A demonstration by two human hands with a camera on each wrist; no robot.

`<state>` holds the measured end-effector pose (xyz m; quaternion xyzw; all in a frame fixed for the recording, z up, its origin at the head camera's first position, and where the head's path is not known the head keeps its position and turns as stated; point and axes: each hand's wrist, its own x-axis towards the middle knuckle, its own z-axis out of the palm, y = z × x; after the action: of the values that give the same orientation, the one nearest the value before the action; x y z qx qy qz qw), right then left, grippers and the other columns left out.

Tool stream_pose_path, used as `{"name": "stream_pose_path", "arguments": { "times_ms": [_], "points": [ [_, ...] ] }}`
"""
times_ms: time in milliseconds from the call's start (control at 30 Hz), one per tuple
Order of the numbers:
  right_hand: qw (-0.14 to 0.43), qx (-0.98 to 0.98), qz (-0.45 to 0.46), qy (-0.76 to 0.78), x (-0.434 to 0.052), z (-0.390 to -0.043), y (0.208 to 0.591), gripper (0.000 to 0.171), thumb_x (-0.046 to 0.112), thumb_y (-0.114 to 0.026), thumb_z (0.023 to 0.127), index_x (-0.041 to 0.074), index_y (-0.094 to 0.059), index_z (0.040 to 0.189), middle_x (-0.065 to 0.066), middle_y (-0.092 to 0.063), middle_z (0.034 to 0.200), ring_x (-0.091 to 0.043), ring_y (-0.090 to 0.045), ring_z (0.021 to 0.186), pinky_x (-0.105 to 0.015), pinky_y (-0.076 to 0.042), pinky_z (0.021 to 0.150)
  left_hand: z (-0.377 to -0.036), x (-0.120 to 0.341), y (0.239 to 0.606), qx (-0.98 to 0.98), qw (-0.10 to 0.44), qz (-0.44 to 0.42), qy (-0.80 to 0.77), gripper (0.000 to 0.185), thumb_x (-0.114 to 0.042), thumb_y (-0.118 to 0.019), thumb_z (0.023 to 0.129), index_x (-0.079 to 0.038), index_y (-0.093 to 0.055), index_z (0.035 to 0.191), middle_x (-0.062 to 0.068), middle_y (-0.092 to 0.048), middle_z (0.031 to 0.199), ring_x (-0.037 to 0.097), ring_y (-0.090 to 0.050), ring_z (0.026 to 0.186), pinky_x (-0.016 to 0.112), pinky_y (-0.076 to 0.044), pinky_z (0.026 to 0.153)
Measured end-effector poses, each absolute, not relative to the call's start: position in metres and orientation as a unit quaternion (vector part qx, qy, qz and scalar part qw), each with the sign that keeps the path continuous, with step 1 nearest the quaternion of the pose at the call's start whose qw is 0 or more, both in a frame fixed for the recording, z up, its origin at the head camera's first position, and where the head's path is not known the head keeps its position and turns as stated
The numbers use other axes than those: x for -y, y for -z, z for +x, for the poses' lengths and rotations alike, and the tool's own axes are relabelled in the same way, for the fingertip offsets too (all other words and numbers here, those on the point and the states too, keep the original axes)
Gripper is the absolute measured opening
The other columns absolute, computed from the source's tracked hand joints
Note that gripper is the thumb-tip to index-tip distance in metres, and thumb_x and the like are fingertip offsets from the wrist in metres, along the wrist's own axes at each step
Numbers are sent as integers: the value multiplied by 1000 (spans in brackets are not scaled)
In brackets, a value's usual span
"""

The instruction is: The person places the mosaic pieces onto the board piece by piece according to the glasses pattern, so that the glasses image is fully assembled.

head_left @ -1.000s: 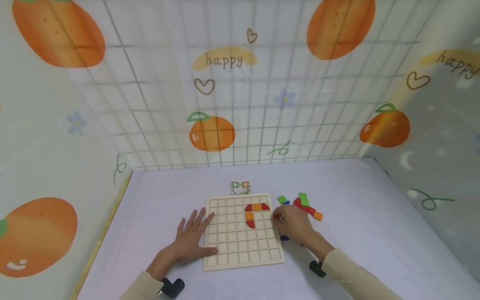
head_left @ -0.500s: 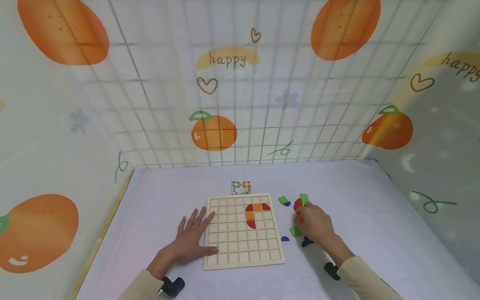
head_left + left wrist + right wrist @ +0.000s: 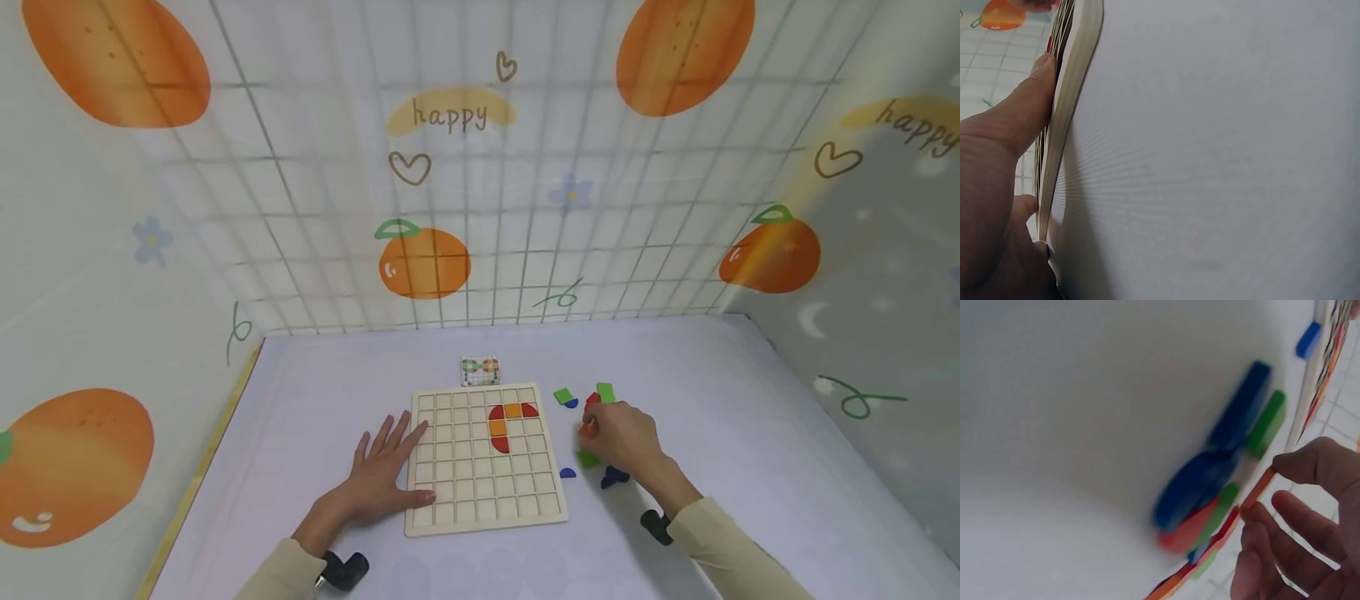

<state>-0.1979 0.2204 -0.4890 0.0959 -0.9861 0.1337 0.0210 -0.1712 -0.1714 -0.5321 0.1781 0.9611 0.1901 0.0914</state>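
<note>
A wooden grid board (image 3: pixel 457 492) lies flat on the table. Three red quarter-round pieces and two orange squares (image 3: pixel 513 411) sit in its upper right cells. My left hand (image 3: pixel 381 483) rests on the board's left edge with fingers spread; in the left wrist view its thumb (image 3: pixel 1029 103) lies along the rim. Right of the board, my right hand (image 3: pixel 624 435) pinches an orange square piece (image 3: pixel 1259 487) between thumb and fingers, above loose pieces. Green (image 3: pixel 605 392), red and blue pieces (image 3: pixel 615 476) lie around that hand, which partly hides them.
A small pattern card (image 3: pixel 480 370) lies behind the board's far edge. One blue half-round piece (image 3: pixel 567 473) is close to the board's right side. A green piece (image 3: pixel 562 397) lies farther back. Printed curtains (image 3: pixel 480 208) enclose the table.
My right hand has moved from the board's right edge out to the loose pieces, then slightly back left, now with an orange square pinched. The left hand stays in place.
</note>
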Motion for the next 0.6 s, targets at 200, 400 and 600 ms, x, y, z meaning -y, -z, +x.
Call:
{"name": "stream_pose_path", "arguments": {
  "times_ms": [200, 400, 600],
  "points": [
    [25, 976, 148, -159, -197, -201, 486, 16, 23, -81, 76, 15, -73, 87, 8, -63, 73, -7, -50, 58, -24, -43, 46, -170, 172, 531, -961, 98, 169, -195, 112, -74, -68, 71, -24, -19, 158, 10, -4, 164, 33, 5, 149, 62, 5, 113],
    [15, 965, 221, -140, -172, -204, 489, 19, 28, -84, 76, 19, -76, 90, 12, -62, 75, -6, -48, 63, -21, -42, 49, -170, 172, 532, -963, 95, 168, -190, 111, -74, -68, 71, -25, -18, 158, 9, -2, 164, 32, 6, 149, 62, 6, 113],
    [15, 938, 322, -129, -157, -208, 491, 13, 21, -82, 78, 17, -78, 90, 10, -67, 83, -7, -54, 71, -20, -48, 60, -170, 171, 530, -961, 95, 171, -197, 111, -71, -69, 72, -24, -19, 158, 9, -3, 164, 32, 6, 149, 61, 6, 113]
  ]
}}
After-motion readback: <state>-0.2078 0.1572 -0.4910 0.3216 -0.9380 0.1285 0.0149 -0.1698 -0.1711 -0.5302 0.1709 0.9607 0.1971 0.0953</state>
